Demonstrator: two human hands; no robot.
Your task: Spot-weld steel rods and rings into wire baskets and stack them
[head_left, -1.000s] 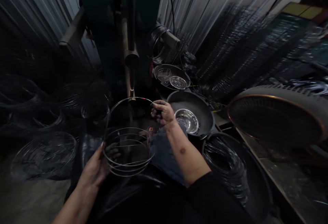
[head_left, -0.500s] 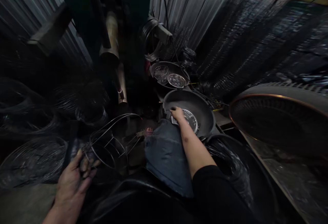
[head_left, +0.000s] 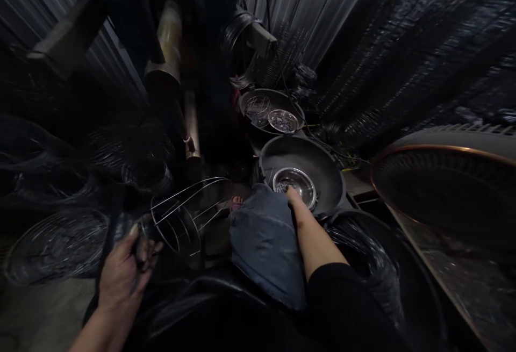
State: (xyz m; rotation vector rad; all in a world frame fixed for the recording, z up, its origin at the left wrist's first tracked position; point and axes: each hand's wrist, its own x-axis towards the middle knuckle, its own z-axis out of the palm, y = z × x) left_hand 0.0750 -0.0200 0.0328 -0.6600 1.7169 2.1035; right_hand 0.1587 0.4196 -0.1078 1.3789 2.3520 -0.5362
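Note:
My left hand [head_left: 126, 266] is closed around the near end of a round wire frame [head_left: 176, 207], made of thin rings and long straight wires, held up at the left of my lap. My right hand [head_left: 294, 195] reaches into a shiny metal bowl [head_left: 309, 186] of small pale metal bits; its fingers are hidden in the bowl. That bowl stands inside a wide dark pan [head_left: 330, 159]. A blue-grey trouser knee [head_left: 264, 234] partly blocks the bowl's near side.
Farther back, another dark pan [head_left: 250, 94] holds a small wire frame [head_left: 257, 109] and a bowl of bits [head_left: 282, 121]. Wire coils lie at the left [head_left: 56, 239] and near right [head_left: 371, 255]. A large round fan-like cage [head_left: 439, 180] stands right. Metal cylinders [head_left: 168, 32] hang ahead.
My right hand has gone from above the bowl's left edge down into the bowl. My left hand still holds the wire frame, which has turned slightly. The view has shifted a little.

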